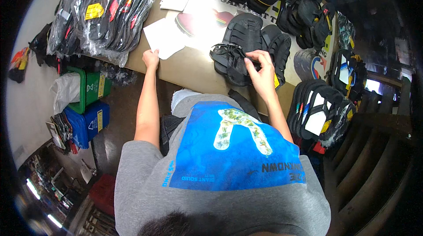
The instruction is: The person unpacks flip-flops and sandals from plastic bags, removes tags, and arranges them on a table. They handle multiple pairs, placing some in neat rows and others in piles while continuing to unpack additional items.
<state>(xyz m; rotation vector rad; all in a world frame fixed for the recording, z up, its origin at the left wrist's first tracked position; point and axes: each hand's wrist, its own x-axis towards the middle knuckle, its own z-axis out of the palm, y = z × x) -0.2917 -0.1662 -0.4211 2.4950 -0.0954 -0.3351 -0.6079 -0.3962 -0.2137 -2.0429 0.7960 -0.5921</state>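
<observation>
We see bare bench (194,66) between our 2 hands; bagged sandals (108,11) crowd the left edge; left hand (151,57) rests flat at the near edge beside white paper (163,38), grip holding nothing; right hand (261,71) pinches the strap of a black sandal (240,44) lying sole-down on the bench.

Grey short-sleeve tee w/ blue print panel, 2 bare forearms
</observation>
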